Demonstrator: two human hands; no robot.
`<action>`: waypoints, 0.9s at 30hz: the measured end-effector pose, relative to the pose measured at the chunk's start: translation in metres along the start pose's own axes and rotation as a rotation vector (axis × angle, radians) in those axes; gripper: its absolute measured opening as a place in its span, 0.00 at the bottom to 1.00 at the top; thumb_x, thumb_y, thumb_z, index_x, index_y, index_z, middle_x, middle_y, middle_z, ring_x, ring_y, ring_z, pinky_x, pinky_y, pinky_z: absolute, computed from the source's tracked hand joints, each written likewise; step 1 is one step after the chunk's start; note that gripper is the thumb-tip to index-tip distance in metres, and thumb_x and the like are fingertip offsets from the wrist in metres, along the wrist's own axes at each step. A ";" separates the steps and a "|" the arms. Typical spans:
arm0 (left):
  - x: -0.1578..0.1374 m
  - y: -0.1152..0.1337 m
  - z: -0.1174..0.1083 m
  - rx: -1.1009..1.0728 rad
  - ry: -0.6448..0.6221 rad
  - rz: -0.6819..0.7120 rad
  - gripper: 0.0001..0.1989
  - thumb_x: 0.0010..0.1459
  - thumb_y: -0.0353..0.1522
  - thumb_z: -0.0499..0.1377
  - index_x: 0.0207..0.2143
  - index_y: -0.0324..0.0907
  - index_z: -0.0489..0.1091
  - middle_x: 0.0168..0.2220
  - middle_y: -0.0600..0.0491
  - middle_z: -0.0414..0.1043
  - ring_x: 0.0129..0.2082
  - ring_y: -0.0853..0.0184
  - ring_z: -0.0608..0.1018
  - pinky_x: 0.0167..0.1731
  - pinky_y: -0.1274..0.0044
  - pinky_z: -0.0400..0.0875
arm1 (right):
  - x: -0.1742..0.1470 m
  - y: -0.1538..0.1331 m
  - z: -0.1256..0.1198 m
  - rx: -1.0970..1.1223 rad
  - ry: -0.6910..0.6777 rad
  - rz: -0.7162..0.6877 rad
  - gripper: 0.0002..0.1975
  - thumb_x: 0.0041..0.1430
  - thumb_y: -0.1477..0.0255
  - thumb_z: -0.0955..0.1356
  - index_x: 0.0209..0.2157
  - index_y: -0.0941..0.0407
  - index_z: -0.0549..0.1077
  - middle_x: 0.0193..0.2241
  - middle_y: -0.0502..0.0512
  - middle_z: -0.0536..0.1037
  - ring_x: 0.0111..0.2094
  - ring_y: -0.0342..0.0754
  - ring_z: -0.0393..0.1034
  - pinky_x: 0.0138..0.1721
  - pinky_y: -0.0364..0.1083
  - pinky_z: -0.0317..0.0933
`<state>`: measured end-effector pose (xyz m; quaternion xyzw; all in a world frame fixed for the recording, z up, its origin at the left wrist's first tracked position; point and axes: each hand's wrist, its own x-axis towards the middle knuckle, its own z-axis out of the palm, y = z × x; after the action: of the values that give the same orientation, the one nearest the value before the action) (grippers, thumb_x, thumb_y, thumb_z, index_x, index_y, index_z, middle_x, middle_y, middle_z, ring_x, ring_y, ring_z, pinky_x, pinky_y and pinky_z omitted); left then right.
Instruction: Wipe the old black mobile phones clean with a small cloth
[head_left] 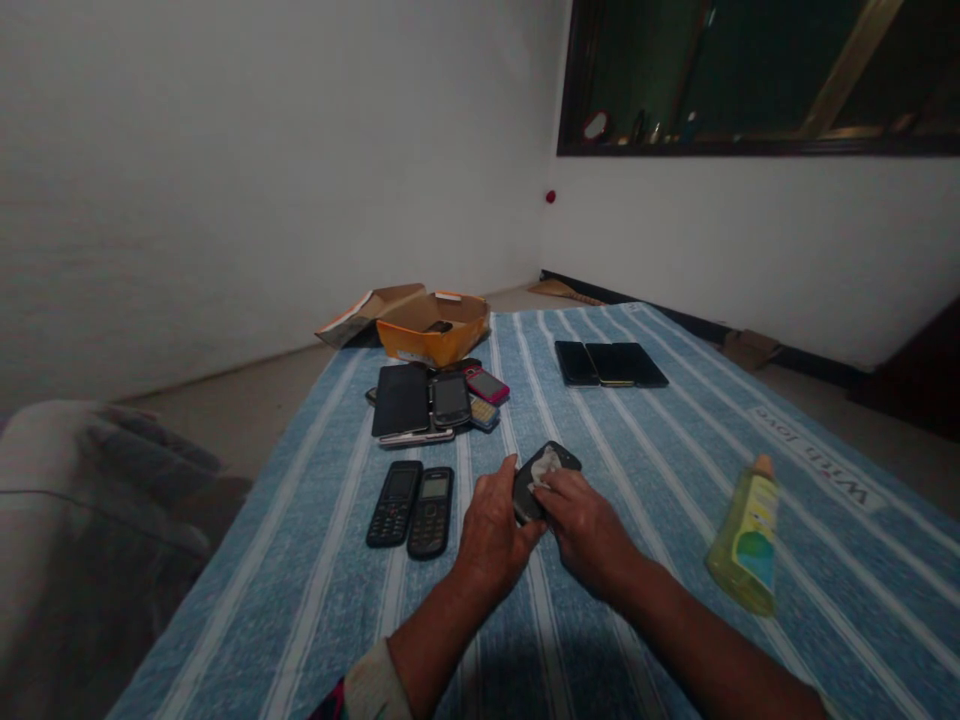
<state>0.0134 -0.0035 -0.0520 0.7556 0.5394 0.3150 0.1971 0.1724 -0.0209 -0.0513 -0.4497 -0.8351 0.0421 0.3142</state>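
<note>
A dark mobile phone [529, 503] is tilted between my two hands, above the striped cloth. Gripping its left and lower edge is my left hand [491, 525], closed around it. My right hand [589, 525] pinches a crumpled white tissue [547, 462] and presses it on the phone's face. Two black keypad phones, one [395, 503] beside the other [431, 512], lie to the left of my left hand. On the right lies a bottle [742, 540] of yellow liquid with a coloured label.
Beyond my hands a pile of phones holds a black flat device [401, 398] and a pink phone [487, 384]. An orange open box [435, 342] stands behind it. Several dark phones [611, 363] lie side by side at the back right. Grey fabric [90, 540] is at the left.
</note>
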 end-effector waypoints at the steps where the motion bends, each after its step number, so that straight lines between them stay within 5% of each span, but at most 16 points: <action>1: 0.000 -0.001 0.000 -0.001 0.004 0.000 0.40 0.45 0.27 0.65 0.61 0.35 0.55 0.48 0.43 0.70 0.49 0.56 0.72 0.51 0.63 0.69 | -0.001 0.000 -0.007 0.035 -0.048 0.013 0.17 0.57 0.84 0.64 0.47 0.60 0.72 0.47 0.63 0.73 0.50 0.54 0.64 0.52 0.53 0.63; 4: 0.000 -0.002 0.001 -0.004 0.006 0.005 0.40 0.44 0.26 0.65 0.61 0.37 0.55 0.49 0.44 0.70 0.50 0.56 0.72 0.52 0.62 0.69 | -0.005 0.001 -0.028 0.113 -0.192 0.049 0.23 0.56 0.83 0.64 0.54 0.58 0.68 0.56 0.62 0.67 0.57 0.54 0.60 0.57 0.53 0.58; 7: 0.001 -0.001 -0.001 -0.004 0.000 0.011 0.40 0.43 0.26 0.66 0.60 0.39 0.57 0.49 0.46 0.70 0.50 0.56 0.72 0.52 0.62 0.69 | -0.009 0.008 -0.037 0.128 -0.233 0.079 0.19 0.58 0.85 0.61 0.49 0.56 0.71 0.50 0.60 0.72 0.52 0.51 0.64 0.52 0.50 0.62; 12: 0.003 0.001 -0.003 0.001 -0.011 -0.024 0.41 0.43 0.25 0.66 0.60 0.37 0.56 0.48 0.45 0.70 0.49 0.57 0.73 0.51 0.63 0.69 | -0.002 0.034 -0.030 -0.011 -0.103 0.195 0.11 0.59 0.82 0.63 0.35 0.56 0.75 0.33 0.56 0.74 0.38 0.50 0.67 0.38 0.47 0.62; 17: 0.011 0.001 0.003 0.010 0.035 0.027 0.40 0.43 0.25 0.64 0.60 0.42 0.56 0.45 0.49 0.71 0.47 0.57 0.73 0.49 0.63 0.70 | 0.021 0.034 -0.021 -0.021 0.067 0.151 0.14 0.59 0.82 0.63 0.44 0.57 0.72 0.36 0.57 0.75 0.39 0.50 0.66 0.40 0.47 0.60; 22: 0.024 0.000 0.007 0.029 0.046 0.043 0.39 0.44 0.27 0.64 0.59 0.40 0.56 0.44 0.47 0.72 0.45 0.55 0.74 0.46 0.63 0.72 | 0.038 0.020 -0.003 -0.106 -0.012 0.003 0.10 0.60 0.81 0.63 0.39 0.57 0.73 0.34 0.56 0.74 0.37 0.50 0.64 0.38 0.46 0.58; 27: 0.029 0.003 0.005 0.044 0.000 -0.032 0.41 0.43 0.27 0.65 0.60 0.38 0.55 0.47 0.46 0.71 0.47 0.56 0.74 0.49 0.63 0.70 | 0.049 0.044 0.002 -0.347 0.022 0.083 0.08 0.59 0.81 0.64 0.31 0.57 0.73 0.30 0.56 0.72 0.34 0.49 0.61 0.35 0.47 0.53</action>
<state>0.0249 0.0232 -0.0462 0.7510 0.5583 0.2999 0.1854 0.1839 0.0441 -0.0445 -0.5315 -0.8071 -0.0948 0.2390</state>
